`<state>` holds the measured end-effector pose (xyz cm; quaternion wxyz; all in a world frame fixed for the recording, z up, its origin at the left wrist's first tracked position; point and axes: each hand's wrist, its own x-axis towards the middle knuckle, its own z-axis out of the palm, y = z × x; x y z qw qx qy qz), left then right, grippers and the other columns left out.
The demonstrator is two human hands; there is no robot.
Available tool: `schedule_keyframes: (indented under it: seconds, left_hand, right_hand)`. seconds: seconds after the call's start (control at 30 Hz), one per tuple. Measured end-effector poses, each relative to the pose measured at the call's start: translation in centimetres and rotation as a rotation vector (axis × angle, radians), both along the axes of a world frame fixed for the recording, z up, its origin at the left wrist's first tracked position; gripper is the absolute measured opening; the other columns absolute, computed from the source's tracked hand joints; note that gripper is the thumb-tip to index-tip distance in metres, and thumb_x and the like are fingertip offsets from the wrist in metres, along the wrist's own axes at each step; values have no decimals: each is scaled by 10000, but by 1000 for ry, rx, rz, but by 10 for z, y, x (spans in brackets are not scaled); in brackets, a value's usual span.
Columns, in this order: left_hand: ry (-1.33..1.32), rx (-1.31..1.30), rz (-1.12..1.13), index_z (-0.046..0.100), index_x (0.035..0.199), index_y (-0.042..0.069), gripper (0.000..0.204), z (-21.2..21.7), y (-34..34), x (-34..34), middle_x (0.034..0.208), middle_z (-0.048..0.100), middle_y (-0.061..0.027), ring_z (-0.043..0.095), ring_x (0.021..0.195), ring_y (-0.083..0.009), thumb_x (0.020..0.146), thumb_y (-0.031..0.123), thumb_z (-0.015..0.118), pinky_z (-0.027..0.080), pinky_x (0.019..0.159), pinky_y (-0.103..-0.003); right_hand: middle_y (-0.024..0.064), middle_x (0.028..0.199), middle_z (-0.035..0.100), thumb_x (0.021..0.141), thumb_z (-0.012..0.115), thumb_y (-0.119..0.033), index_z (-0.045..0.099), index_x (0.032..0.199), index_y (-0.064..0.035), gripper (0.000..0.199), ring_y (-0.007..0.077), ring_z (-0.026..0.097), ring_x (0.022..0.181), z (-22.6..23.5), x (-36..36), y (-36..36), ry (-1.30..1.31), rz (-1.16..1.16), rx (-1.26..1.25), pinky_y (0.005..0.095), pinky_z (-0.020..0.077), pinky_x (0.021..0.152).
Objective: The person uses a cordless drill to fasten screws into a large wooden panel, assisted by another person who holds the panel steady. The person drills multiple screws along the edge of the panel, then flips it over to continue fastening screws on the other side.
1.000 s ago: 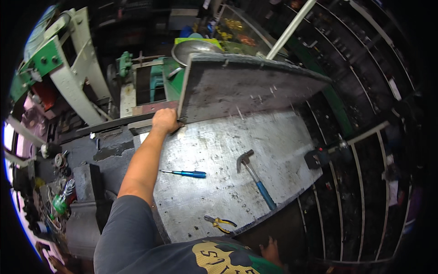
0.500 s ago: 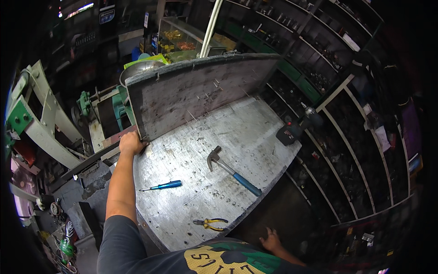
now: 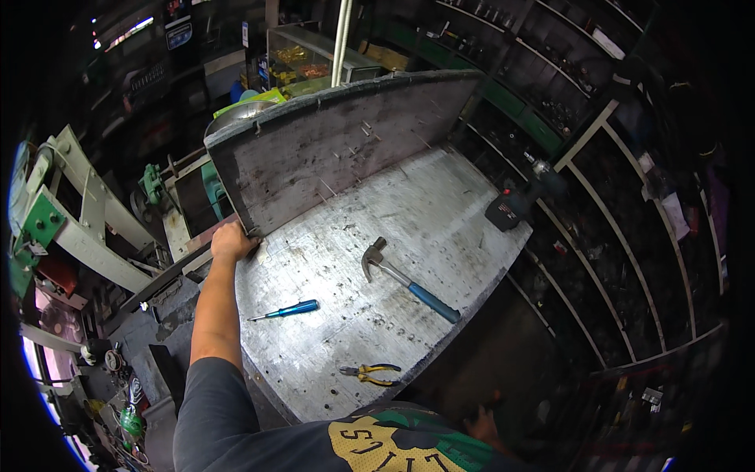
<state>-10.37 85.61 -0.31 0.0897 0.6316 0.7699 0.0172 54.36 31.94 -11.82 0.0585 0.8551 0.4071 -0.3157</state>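
My left hand point(image 3: 231, 241) is closed round the left edge of the metal workbench point(image 3: 299, 263), by the upright back panel's corner, its thumb on the top. My right hand point(image 3: 481, 426) hangs low beside the bench in shadow, too dark and blurred to show its fingers. On the bench top lies a claw hammer point(image 3: 425, 300) with a blue grip, its head pointing away from me. Left of it rests a blue-handled screwdriver point(image 3: 295, 307), tip to the left. Pliers with yellow and black handles point(image 3: 373, 373) lie near the front edge. Neither hand touches these tools.
A cordless drill point(image 3: 507, 211) stands at the bench's right far corner. The upright back panel point(image 3: 314, 157) closes off the far side, with thin metal pins sticking from it. A slatted rack point(image 3: 621, 259) stands to the right. A pale, green-marked machine frame point(image 3: 98, 228) is at the left.
The view has shifted slightly. My right hand has moved a little to the right and lower, into deeper shadow. My left hand keeps its place on the bench edge; the tools have not moved.
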Motion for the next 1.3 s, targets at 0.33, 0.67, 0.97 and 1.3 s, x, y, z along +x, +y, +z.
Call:
schedule_keyframes:
  seconds: [0.33,0.67,0.97,1.3]
  left_hand:
    - [41,25,3,741,1221,29,641,-4,0,2,1156,779,-198,744,1117,-359,816,510,868,594,970,-457]
    - [71,-20,-14,721,1248,46,676,-12,3,-4,1193,769,-190,739,1134,-355,840,574,831,597,960,-464]
    - [51,-12,-35,716,1288,53,735,-15,7,-8,1223,763,-197,734,1155,-355,803,588,854,588,995,-458]
    - [-5,395,71,666,1370,34,766,-30,-25,-37,1323,701,-220,643,1253,-395,792,479,901,520,1087,-455]
  right_hand:
    - [359,1568,408,905,785,-415,379,1596,-32,888,506,495,1416,-4,-16,35,-50,46,42,501,463,1179]
    - [377,1615,335,880,805,-450,359,1615,-57,945,511,407,1486,-17,19,11,-31,82,6,507,421,1222]
    - [407,1597,334,896,792,-430,326,1621,-25,953,540,416,1469,5,10,6,-66,33,-35,514,412,1228]
    - [392,1636,307,943,758,-412,330,1627,-4,904,514,407,1492,3,44,11,-77,-11,74,526,384,1248]
